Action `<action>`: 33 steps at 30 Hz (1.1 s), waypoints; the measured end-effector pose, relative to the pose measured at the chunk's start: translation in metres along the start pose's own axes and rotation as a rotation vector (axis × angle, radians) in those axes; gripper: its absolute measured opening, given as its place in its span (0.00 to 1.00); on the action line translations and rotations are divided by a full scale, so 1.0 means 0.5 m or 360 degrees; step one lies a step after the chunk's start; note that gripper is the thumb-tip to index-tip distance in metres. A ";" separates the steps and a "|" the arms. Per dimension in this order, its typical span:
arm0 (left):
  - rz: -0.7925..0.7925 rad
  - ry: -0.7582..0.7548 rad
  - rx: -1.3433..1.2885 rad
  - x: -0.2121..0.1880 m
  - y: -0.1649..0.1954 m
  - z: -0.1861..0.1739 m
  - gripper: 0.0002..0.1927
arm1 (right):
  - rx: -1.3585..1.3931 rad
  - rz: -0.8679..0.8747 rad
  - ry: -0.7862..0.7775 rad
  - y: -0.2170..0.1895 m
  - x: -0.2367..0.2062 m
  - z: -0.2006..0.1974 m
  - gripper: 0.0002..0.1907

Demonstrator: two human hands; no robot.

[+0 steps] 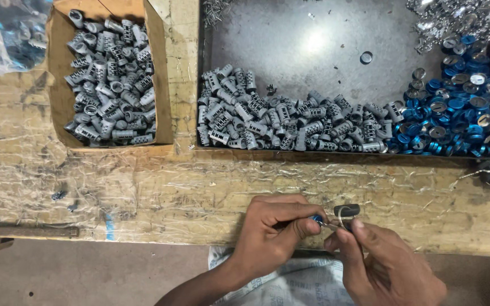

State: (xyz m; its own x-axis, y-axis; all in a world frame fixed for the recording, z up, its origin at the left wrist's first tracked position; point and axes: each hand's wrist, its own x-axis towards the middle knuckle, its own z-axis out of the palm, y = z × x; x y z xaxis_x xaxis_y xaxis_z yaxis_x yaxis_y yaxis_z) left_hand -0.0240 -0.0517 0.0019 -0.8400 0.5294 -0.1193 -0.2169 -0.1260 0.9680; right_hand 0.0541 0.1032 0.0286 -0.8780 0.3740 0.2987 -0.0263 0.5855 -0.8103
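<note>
Pinching a small blue-capped part (317, 219), the left hand (273, 235) is held at the near edge of the worktop (199, 192), its grip clenched on it. A black-headed key (344, 212) is grasped by the right hand (387, 266). Farther off, grey cylinders (279, 122) are heaped in a dark tray (313, 34), beside blue caps (449, 107) and a cardboard box (160, 73).
</note>
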 end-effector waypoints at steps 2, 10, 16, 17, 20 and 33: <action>0.0032 0.0048 0.0127 0.000 0.002 0.002 0.09 | -0.0135 0.0039 0.0010 -0.002 0.002 0.005 0.07; 0.0532 0.0325 0.0513 -0.023 -0.007 0.026 0.09 | 0.0248 0.0520 0.0045 0.011 -0.028 0.031 0.03; 0.0400 0.0331 0.0456 0.003 -0.010 0.028 0.15 | -0.0408 -0.0036 0.0082 0.098 -0.026 0.055 0.06; 0.0260 0.0257 0.0478 0.014 -0.011 0.024 0.12 | -0.0315 -0.0059 0.0110 0.107 -0.024 0.052 0.07; -0.0123 0.0026 0.0455 0.036 -0.014 0.008 0.08 | -0.0550 -0.0034 -0.0146 0.116 0.001 0.021 0.06; 0.0434 -0.0060 0.1480 0.047 -0.123 0.030 0.22 | -0.1236 -0.0450 -0.0483 0.152 0.523 -0.032 0.08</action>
State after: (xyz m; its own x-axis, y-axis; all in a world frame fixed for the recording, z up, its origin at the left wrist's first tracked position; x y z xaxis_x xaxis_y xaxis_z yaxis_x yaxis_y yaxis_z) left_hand -0.0228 -0.0188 -0.0570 -0.7830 0.6089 0.1269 0.4768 0.4566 0.7511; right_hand -0.1699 0.2568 0.0531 -0.9798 -0.0019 0.1999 -0.0267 0.9923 -0.1213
